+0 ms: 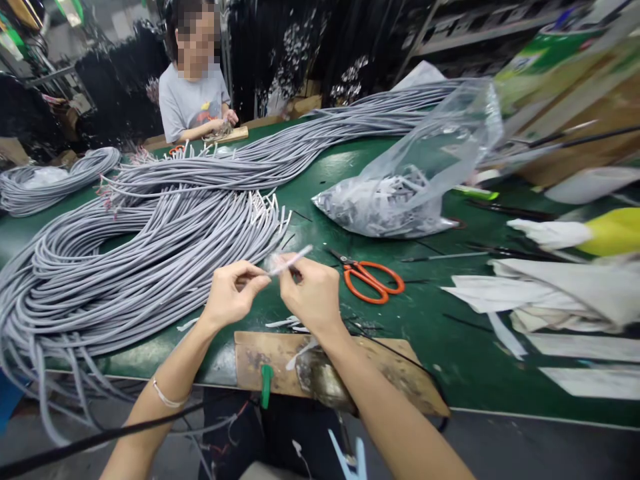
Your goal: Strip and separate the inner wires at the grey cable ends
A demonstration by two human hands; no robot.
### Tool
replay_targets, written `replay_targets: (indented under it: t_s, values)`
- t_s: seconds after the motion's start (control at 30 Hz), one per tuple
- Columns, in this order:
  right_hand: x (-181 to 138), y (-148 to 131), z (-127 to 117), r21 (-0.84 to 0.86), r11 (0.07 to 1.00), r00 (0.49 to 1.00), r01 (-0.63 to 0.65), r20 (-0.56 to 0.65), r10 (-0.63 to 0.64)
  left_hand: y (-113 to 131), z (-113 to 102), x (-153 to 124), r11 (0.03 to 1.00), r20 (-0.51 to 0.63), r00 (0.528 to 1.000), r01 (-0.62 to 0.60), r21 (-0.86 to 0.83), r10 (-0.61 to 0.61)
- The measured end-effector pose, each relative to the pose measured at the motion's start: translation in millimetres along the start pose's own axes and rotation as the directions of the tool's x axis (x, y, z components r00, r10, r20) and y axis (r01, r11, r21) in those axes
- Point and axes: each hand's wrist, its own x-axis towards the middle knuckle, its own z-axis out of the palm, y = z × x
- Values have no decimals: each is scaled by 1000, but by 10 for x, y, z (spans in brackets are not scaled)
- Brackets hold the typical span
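Between the two hands, a short grey cable end (290, 261) was pinched, held just above the green bench (450, 347). The left hand (233, 292) had its fingertips closed together on the near end of it, and the right hand (313, 292) was closed on the same piece just beside, thumb and forefinger clamped, so that the pale tip stuck up and away to the right of the knuckles. Directly below both wrists lay a worn wooden board (390, 373) at the bench edge, with a green clip (267, 385) on its front and a few white offcuts (285, 323) scattered between board and hands. Just right of the right hand lay orange-handled scissors (373, 279), blades pointing back toward the fingers. Left of the left hand, and sweeping away far beyond it, a great bundle of grey cables (130, 267) covered the bench, their cut ends near the hands. Beyond the scissors sat a clear plastic bag (400, 193) of grey scraps, and further right a heap of white sheets (550, 300). Far across the bench another person (193, 100) in a grey shirt worked at a second board.
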Motion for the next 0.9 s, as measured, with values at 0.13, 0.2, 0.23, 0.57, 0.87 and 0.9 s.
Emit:
replay_targets:
  t_s: [0.13,0.2,0.23,0.57,0.87,0.9]
  values:
    - [48,106,1,-136,969,978,-208,-45,204,48,-23,-39,977,104,981,-178,117,166]
    - [59,109,-5,-184,958,976,-218,-33,216,49,-78,-31,954,-13,973,-221,205,229]
    - [58,95,-5,-188,963,981,-191,-10,193,44,-111,-23,938,-76,963,-232,257,259]
    - [17,-70,-35,45,971,971,237,-26,-236,-24,-170,-30,768,-171,903,-221,601,394]
    - [0,-40,-55,-118,916,913,384,-104,-396,-72,-123,-38,546,-100,824,-273,792,558]
    - [-2,-34,-54,-127,915,913,383,-99,-396,-71,-120,-38,535,-95,822,-274,799,562]
